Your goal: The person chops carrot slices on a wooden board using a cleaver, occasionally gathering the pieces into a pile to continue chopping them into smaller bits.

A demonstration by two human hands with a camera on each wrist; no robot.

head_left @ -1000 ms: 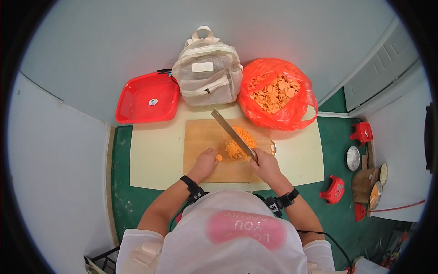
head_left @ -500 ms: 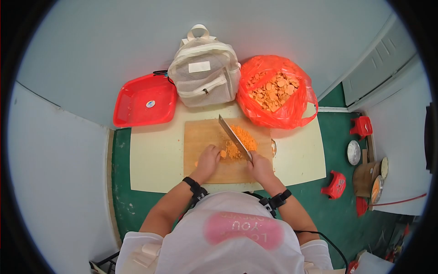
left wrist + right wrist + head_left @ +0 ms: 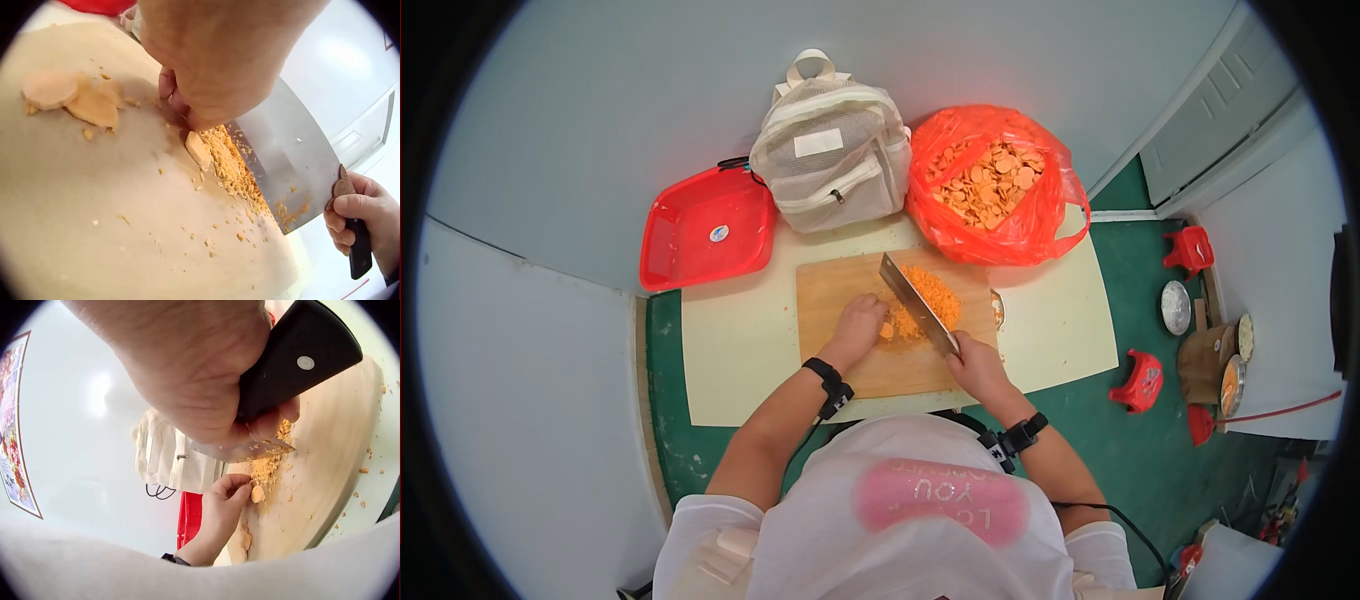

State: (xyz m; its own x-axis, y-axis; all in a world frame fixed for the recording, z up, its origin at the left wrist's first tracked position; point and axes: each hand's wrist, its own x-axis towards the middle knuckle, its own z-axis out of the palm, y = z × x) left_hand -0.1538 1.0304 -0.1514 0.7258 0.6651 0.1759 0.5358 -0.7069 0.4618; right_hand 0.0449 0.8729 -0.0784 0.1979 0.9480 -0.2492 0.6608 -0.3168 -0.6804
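The right hand (image 3: 980, 366) grips the black handle of a cleaver (image 3: 359, 250), its broad blade (image 3: 915, 300) slanting up and left over a wooden cutting board (image 3: 830, 375). Under and beside the blade lies a heap of finely chopped carrot (image 3: 935, 298). Left of the blade, the left hand (image 3: 860, 328) has its fingers curled down at the board, thumb and fingertips pinching at the edge of a carrot slice (image 3: 257, 494). Much of that grip is hidden behind the hand in the left wrist view. Several flat slices (image 3: 53, 90) lie on the board beside the left hand.
Behind the board stand a red basin (image 3: 700, 255), a pale mesh backpack (image 3: 830, 150) and a red plastic bag (image 3: 945, 225) full of orange slices. Crumbs dot the board. Red stools (image 3: 1138, 380) and a metal bowl (image 3: 1175, 307) are on the green floor at right.
The cleaver's blade has swung lower and closer to the left hand, then shifted only slightly. The left hand has moved up the board a little. The head view has tilted slightly.
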